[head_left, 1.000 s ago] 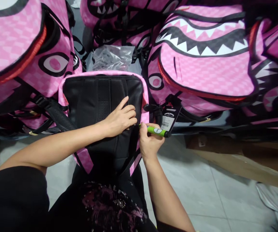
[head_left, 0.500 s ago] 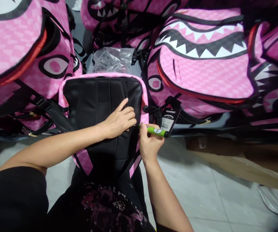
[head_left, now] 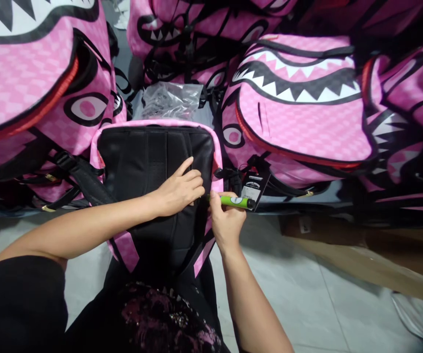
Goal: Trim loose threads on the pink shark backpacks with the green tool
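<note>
Head view, looking down at the person's lap: a backpack lies there with its black padded back facing up, pink trim showing round the edges, its top end against the pile beyond. The left hand rests flat on that black panel near its right edge, fingers loosely curled, gripping nothing. Just beside it the right hand is closed round a green marker, whose tip touches the backpack's right edge. A hang tag dangles close by. Pink shark-mouth backpacks are heaped all around, with a crumpled plastic bag behind, above a tiled floor.
</note>
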Action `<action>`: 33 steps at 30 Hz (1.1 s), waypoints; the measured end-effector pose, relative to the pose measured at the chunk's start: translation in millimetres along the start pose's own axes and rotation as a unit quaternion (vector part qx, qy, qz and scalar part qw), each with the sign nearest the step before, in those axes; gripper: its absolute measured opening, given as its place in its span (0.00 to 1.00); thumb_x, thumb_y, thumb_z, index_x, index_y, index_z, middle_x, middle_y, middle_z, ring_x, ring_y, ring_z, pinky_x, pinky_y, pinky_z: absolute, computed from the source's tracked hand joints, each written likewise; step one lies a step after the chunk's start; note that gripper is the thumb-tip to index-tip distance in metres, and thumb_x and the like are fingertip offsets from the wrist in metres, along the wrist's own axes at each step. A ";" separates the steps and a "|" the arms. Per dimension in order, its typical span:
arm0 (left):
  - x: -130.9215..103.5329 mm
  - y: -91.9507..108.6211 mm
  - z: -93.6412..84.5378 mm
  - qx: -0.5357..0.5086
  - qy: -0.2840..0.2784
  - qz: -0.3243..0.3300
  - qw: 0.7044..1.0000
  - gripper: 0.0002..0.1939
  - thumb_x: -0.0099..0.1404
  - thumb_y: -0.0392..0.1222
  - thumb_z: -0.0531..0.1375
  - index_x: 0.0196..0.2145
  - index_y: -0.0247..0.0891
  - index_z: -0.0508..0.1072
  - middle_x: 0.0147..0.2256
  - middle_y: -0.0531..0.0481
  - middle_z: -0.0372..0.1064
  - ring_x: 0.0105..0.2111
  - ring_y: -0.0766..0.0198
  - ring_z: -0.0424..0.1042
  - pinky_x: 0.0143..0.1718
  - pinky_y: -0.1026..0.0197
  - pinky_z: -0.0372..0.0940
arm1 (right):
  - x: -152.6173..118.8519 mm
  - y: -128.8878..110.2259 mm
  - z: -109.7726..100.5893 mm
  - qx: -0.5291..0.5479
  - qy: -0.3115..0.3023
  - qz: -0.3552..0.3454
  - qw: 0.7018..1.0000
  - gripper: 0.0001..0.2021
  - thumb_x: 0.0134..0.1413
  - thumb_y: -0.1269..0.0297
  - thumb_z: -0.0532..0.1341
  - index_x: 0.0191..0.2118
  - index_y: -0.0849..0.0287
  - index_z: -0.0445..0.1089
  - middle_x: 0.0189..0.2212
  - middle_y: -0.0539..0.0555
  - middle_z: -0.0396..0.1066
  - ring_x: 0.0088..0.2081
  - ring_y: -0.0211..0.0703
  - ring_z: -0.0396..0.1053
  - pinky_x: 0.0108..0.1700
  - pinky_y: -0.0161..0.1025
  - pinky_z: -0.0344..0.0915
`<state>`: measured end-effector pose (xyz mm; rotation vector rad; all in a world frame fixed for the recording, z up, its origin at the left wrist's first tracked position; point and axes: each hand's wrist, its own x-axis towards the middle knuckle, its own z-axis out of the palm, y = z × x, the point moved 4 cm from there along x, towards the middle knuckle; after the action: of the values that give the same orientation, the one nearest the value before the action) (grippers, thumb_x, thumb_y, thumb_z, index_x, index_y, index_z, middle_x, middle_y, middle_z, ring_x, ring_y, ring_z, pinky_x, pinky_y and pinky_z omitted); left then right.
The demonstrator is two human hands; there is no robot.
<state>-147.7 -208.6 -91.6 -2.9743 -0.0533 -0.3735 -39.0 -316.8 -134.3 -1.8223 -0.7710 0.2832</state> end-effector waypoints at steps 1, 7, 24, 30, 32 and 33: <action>0.1 0.0 0.0 0.000 0.003 0.001 1.000 0.06 0.66 0.42 0.61 0.37 0.37 0.72 0.39 0.50 0.70 0.49 0.56 0.67 0.68 0.36 0.49 | 0.3 -0.5 -0.2 -0.005 -0.001 0.001 1.000 0.16 0.58 0.50 0.60 0.30 0.59 0.69 0.22 0.51 0.71 0.25 0.42 0.70 0.33 0.40 0.66; 0.4 0.4 -1.7 0.001 0.003 0.000 1.000 0.08 0.64 0.43 0.63 0.36 0.36 0.71 0.37 0.49 0.70 0.47 0.55 0.68 0.68 0.36 0.51 | -1.6 -1.0 -2.0 0.002 0.002 0.013 1.000 0.16 0.58 0.50 0.60 0.30 0.59 0.70 0.23 0.51 0.72 0.25 0.42 0.69 0.32 0.39 0.66; 28.5 19.5 -110.9 -0.020 -0.146 0.007 0.989 0.20 0.58 0.57 0.67 0.31 0.36 0.73 0.29 0.48 0.77 0.31 0.58 0.76 0.36 0.55 0.59 | -10.7 -58.9 -69.9 0.112 0.012 -0.126 0.986 0.14 0.56 0.52 0.65 0.43 0.55 0.75 0.30 0.54 0.79 0.27 0.49 0.78 0.25 0.39 0.72; 0.8 51.8 -182.8 -0.072 -0.078 -0.133 0.985 0.22 0.60 0.61 0.64 0.31 0.35 0.73 0.28 0.46 0.77 0.30 0.54 0.78 0.28 0.57 0.58 | -21.4 -121.1 -114.9 0.122 -0.016 -0.303 0.945 0.14 0.58 0.60 0.65 0.50 0.51 0.74 0.34 0.54 0.80 0.24 0.46 0.77 0.26 0.41 0.75; -9.6 41.7 -166.4 -0.102 -0.090 -0.191 0.972 0.24 0.61 0.64 0.62 0.34 0.38 0.74 0.31 0.49 0.78 0.31 0.57 0.78 0.26 0.59 0.58 | -13.7 -121.5 -99.3 0.099 -0.050 -0.337 0.935 0.15 0.58 0.61 0.65 0.51 0.51 0.74 0.35 0.53 0.81 0.26 0.46 0.78 0.29 0.41 0.77; -17.3 33.0 -153.5 -0.107 -0.102 -0.217 0.965 0.23 0.62 0.64 0.61 0.36 0.39 0.75 0.32 0.51 0.79 0.33 0.58 0.78 0.26 0.61 0.58 | -10.6 -116.9 -85.7 0.076 -0.081 -0.355 0.928 0.16 0.58 0.61 0.65 0.52 0.51 0.73 0.35 0.53 0.81 0.29 0.47 0.79 0.31 0.41 0.78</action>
<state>-200.0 -264.1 46.8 -3.1859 -0.7396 -0.1190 -44.4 -364.1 3.0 -1.2776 -1.4226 0.0123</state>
